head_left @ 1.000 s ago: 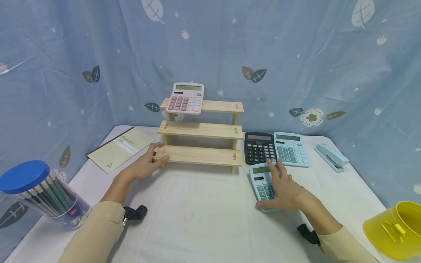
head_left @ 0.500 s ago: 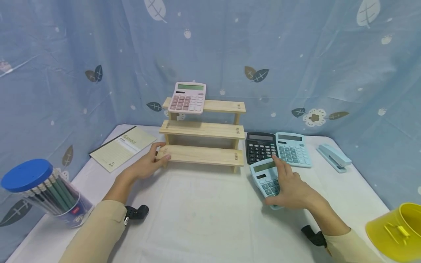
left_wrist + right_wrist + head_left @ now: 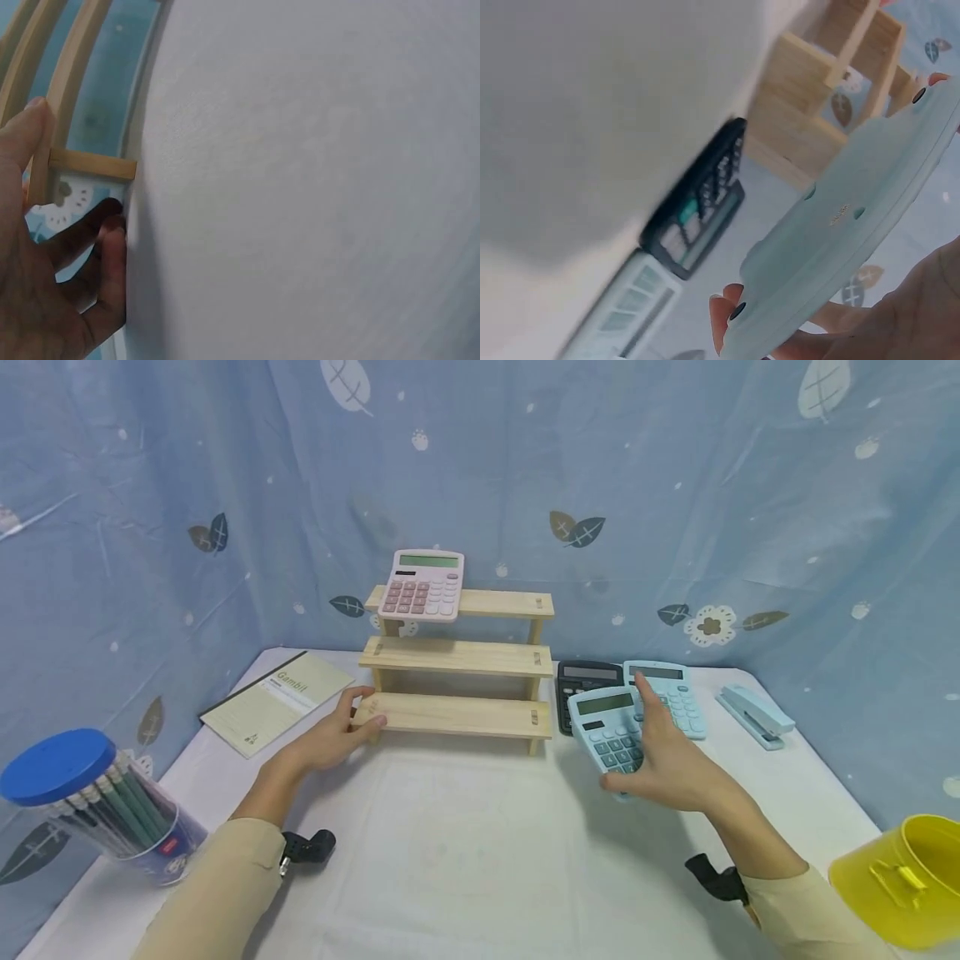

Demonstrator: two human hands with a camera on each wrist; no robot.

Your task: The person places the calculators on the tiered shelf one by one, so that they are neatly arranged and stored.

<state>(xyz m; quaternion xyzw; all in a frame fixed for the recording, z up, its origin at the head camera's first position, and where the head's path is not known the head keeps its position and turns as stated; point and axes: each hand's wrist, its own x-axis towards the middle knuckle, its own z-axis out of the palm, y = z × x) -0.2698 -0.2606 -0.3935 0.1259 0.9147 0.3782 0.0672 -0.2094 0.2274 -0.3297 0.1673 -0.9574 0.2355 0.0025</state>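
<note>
My right hand (image 3: 671, 764) holds a light blue calculator (image 3: 609, 727) by its sides, keys facing up. The right wrist view shows the underside of this calculator (image 3: 855, 214), raised off the table, with fingertips at its edges. At the left end of a three-step wooden shelf (image 3: 457, 714), my left hand (image 3: 326, 739) grips the lowest board. In the left wrist view the thumb of the left hand (image 3: 30, 262) lies against that board (image 3: 71, 82). A pink calculator (image 3: 423, 585) leans on the top step.
Behind the right hand lie a black calculator (image 3: 566, 693) and another light blue calculator (image 3: 686, 710). A blue stapler (image 3: 753, 718) and yellow bucket (image 3: 870, 885) are farther right. Left of the shelf are a notepad (image 3: 273, 702) and a blue-lidded pencil tub (image 3: 105, 810).
My right hand has lifted the light blue calculator off the table and moved it towards the back, so it now overlaps the black one in view. The left hand has stayed on the shelf.
</note>
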